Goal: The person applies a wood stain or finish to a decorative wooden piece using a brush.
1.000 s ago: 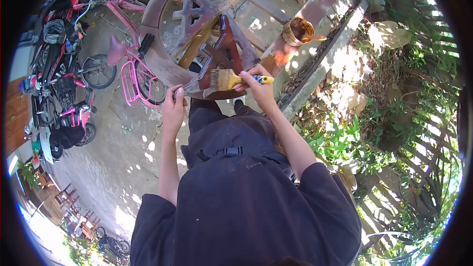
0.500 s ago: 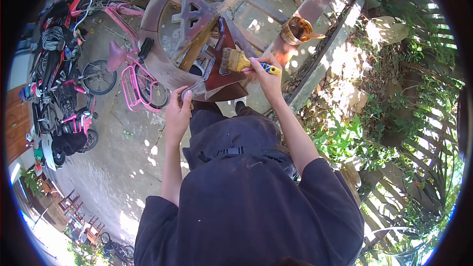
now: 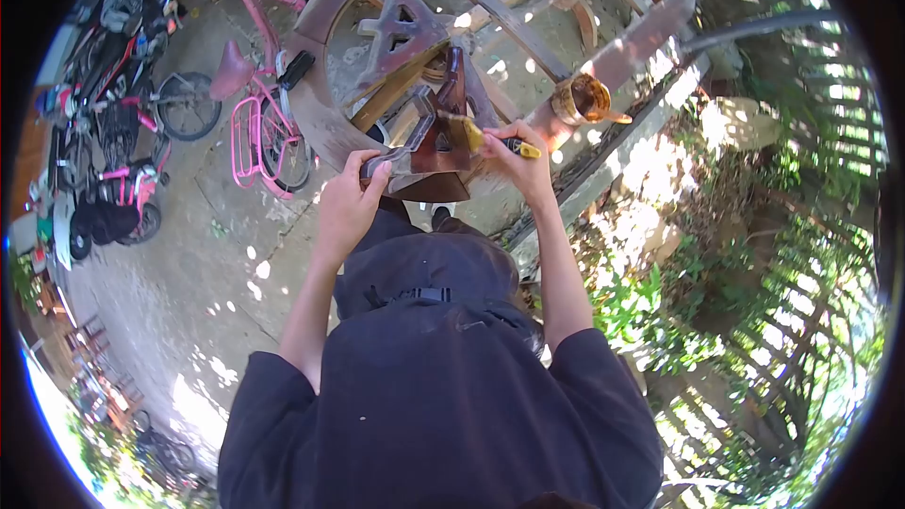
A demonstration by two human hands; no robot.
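My right hand (image 3: 520, 168) is closed around the handle of a paintbrush (image 3: 475, 137), its bristles against the reddish-brown face of a carved wooden piece (image 3: 436, 153). My left hand (image 3: 351, 196) grips the near left corner of that piece, thumb on top and fingers around the edge. The piece is tilted over a large rounded wooden frame (image 3: 316, 108). To the right of the brush, a can (image 3: 586, 99) with brown-stained sides stands on the frame's flat rail; a stick-like handle pokes out beside it. The can's contents are mostly hidden from this angle.
A pink bicycle (image 3: 247, 137) stands at the left, with motorbikes (image 3: 118, 123) beyond it. Slats and a star-cut panel (image 3: 401, 28) belong to the frame ahead. Along the right run a concrete edge (image 3: 650, 108), dry leaves and green plants (image 3: 641, 306).
The wooden piece has turned, showing its face more edge-on. The brush has shifted over it, its bristles now lower against the face. The whole view has swung slightly.
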